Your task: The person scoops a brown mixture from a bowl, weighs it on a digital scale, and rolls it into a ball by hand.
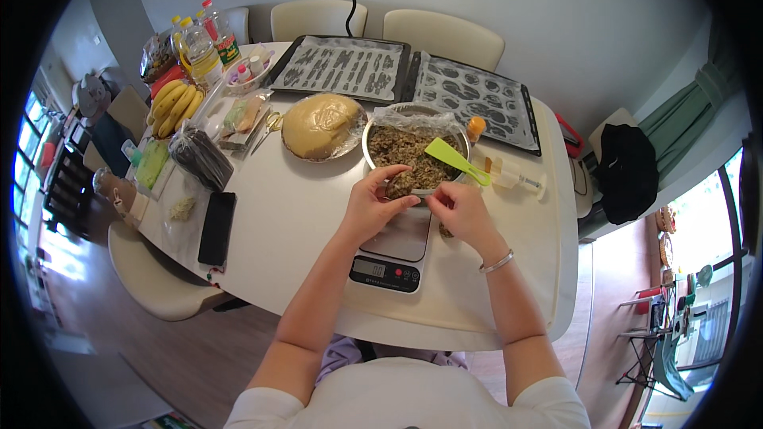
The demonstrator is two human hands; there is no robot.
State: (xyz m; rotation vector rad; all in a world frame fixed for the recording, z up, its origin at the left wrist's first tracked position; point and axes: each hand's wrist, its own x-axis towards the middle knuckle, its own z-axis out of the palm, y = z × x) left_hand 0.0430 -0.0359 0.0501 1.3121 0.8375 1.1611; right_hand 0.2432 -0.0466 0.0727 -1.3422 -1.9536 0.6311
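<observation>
My left hand [370, 205] curls round a lump of dark brown, grainy filling [400, 183], over the near rim of a metal bowl [366, 147]. More of the same filling [405, 148] lies in the bowl, with a lime-green spatula [450, 157] resting across its right side. Close by, my right hand [465, 213] has its thumb and fingers pinched together; anything between them is too small to make out. Below both hands is a kitchen scale [386, 272] with a lit display. A small brown piece [445, 230] shows partly beneath my right hand.
Left of the bowl sits a large wrapped dough mound [324, 127]. Two lined baking trays [343, 70] [479, 102] stand behind. Orange-capped bottle [476, 128] and a clear plastic syringe-like tool [517, 178] are at right; scissors [269, 129], phone [217, 228] and bananas [172, 107] at left.
</observation>
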